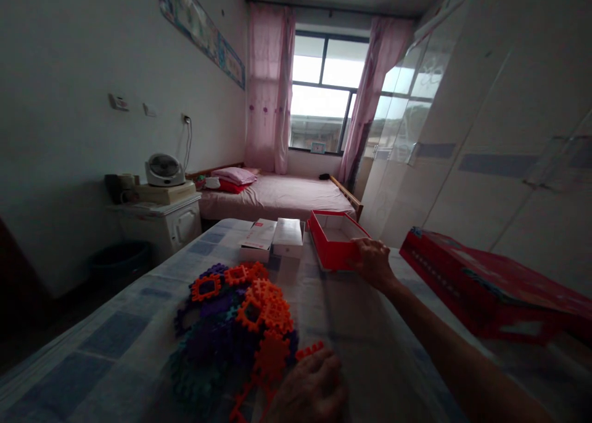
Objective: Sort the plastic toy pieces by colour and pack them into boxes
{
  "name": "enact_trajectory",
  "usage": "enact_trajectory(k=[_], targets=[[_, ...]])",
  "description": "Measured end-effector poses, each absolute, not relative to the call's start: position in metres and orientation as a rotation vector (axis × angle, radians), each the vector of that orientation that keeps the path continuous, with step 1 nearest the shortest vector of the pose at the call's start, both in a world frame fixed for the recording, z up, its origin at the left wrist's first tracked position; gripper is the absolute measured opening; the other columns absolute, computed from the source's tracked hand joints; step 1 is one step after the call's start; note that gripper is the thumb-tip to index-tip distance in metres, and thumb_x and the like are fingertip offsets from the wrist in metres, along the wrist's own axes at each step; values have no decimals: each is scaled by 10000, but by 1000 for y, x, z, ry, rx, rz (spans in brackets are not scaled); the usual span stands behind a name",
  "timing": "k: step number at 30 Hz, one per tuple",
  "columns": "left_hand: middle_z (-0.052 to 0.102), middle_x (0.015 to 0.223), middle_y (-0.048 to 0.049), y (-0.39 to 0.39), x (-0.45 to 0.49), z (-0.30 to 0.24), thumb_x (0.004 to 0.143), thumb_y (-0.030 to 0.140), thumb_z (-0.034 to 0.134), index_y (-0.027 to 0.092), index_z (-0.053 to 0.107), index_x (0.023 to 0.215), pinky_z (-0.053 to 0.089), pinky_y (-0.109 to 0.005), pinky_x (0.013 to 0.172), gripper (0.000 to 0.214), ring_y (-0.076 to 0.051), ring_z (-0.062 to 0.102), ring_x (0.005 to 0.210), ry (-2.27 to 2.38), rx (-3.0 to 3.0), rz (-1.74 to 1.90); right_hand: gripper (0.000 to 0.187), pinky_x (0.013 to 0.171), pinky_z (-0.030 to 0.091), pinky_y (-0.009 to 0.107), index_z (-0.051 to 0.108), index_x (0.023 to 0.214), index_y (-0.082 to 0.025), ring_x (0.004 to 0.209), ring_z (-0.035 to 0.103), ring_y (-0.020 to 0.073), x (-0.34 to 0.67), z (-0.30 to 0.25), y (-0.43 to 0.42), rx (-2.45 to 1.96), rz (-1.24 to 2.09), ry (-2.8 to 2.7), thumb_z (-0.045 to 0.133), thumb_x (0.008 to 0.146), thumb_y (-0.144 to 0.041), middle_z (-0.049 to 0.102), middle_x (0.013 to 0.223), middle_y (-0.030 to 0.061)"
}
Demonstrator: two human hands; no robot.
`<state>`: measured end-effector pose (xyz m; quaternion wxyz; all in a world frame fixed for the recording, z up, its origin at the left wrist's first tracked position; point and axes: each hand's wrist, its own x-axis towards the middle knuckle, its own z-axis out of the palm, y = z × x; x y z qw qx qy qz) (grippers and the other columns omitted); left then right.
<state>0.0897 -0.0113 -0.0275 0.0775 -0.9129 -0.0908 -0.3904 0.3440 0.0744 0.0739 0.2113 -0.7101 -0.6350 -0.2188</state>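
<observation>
Our right hand (372, 259) reaches far over the table (351, 324) and closes its fingers on the near rim of the open red box (335, 238), which stands at the far edge, just beside two white boxes (277, 237). The box looks like thin cardboard, so we judge it light but easy to bend; holding it at a corner or with the thumb inside the wall seems safer. Our left hand (308, 389) lies spread and flat beside the pile of orange and purple plastic pieces (235, 324), touching its edge. These pieces look stiff and light.
</observation>
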Motion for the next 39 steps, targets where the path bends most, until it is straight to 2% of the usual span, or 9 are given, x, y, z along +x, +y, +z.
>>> enact_trajectory(k=[6,10,17,25,30,35,39], targets=[[594,983,-60,-12,91,-21,863,205,483,176,580,825,503,-229,813,109,-154,569,936,-273,-2684,-1254,214,953,201,471,525,990,-193,1035,513,261,341,71,71,-1901,-620,-1784,504,797,-283,623,1039,93],[593,957,-61,-14,89,-16,876,237,463,170,584,820,506,-215,795,148,-144,572,901,-264,-2721,-1262,202,923,242,439,527,969,-195,1013,522,253,348,78,82,-1891,-660,-1790,531,781,-268,623,1027,79],[579,1019,-65,-11,88,-23,857,245,505,177,580,851,487,-247,870,102,-170,542,1012,-263,-2716,-1212,242,921,238,404,554,930,-198,986,524,244,356,75,90,-1868,-597,-1946,622,724,-304,636,979,58],[570,958,-55,-14,88,-14,852,245,518,164,569,835,472,-235,877,98,-150,541,951,-257,-2816,-1191,187,942,209,396,552,933,-192,971,523,223,339,71,94,-1829,-589,-1915,550,778,-297,631,970,53],[565,999,-63,-12,88,-22,836,228,542,175,571,886,469,-262,896,78,-172,525,1014,-279,-2789,-1132,249,950,222,416,557,970,-191,993,505,243,323,69,99,-1836,-614,-1875,592,746,-296,619,988,65],[576,982,-63,-10,88,-21,831,219,540,170,576,882,474,-274,903,80,-171,534,1005,-266,-2816,-1145,446,977,247,424,480,1179,-170,1141,420,269,298,77,73,-1719,-719,-1780,588,750,-220,511,1214,122],[595,986,-68,-21,89,-11,790,173,562,158,578,841,468,-307,926,56,-176,551,977,-304,-2872,-1113,415,968,316,397,483,1178,-199,1145,436,242,270,75,28,-1580,-533,-1884,544,768,-166,512,1210,99]])
